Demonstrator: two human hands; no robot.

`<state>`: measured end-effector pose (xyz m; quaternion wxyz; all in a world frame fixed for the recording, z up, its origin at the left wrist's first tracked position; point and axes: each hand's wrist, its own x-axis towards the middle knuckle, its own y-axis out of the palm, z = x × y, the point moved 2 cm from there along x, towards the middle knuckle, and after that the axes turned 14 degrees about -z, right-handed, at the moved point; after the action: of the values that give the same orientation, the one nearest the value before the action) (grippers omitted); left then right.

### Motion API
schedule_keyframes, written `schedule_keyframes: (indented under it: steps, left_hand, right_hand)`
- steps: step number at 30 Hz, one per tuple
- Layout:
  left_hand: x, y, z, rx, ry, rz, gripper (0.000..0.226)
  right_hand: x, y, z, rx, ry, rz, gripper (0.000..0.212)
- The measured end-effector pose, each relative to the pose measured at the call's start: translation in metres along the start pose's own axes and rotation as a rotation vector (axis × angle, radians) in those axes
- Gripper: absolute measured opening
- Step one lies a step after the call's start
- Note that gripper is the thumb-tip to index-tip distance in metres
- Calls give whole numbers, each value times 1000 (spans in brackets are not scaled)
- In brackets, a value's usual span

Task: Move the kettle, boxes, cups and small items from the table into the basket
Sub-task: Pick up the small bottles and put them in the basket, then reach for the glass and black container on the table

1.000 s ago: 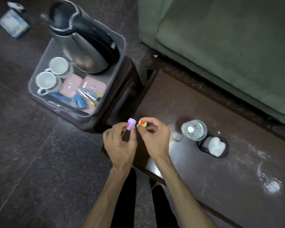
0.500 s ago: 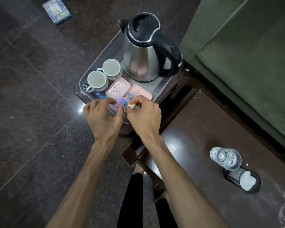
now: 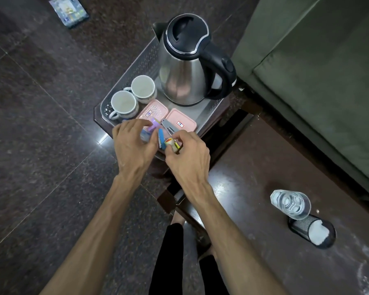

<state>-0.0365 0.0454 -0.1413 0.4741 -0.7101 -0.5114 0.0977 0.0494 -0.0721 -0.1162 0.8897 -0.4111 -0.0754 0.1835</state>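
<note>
Just in front of the kettle (image 3: 185,67), over the basket (image 3: 136,67), the left hand (image 3: 132,143) pinches a purple thing (image 3: 152,125) and the right hand (image 3: 188,154) pinches a yellow thing (image 3: 172,143); both should go low, then let go gently.

Both hands over the basket (image 3: 134,67): left hand (image 3: 132,145) pinching a purple item (image 3: 153,125), right hand (image 3: 188,158) pinching a yellow item (image 3: 171,143); kettle (image 3: 185,67) behind.
</note>
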Motion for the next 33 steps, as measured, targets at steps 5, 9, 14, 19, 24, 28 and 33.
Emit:
schedule_keyframes:
  steps: [5, 9, 14, 19, 24, 28, 33]
  left_hand:
    - [-18, -8, -14, -56, -34, -57, 12]
    - [-42, -7, -52, -125, -19, -43, 8]
    - [-79, 8, -100, -222, 42, 106, 9]
    - [-138, 32, -142, -161, 154, 348, 9]
    - [-215, 56, -180, -97, 287, 617, 11]
    - [-258, 67, -206, -78, 333, 702, 27]
    - [-272, 79, -245, -149, 289, 673, 73]
  right_hand:
    - [-6, -15, -14, 73, 46, 12, 9]
    - [-11, -36, -30, 100, 93, -17, 10]
    - [-24, -69, -71, 84, 212, -47, 17]
    - [-58, -106, -149, -34, 390, -11, 18]
    - [-109, -146, -231, -167, 590, -38, 14]
    - [-143, -182, -277, -219, 733, -145, 11]
    - [-158, -225, -309, -239, 707, -489, 38]
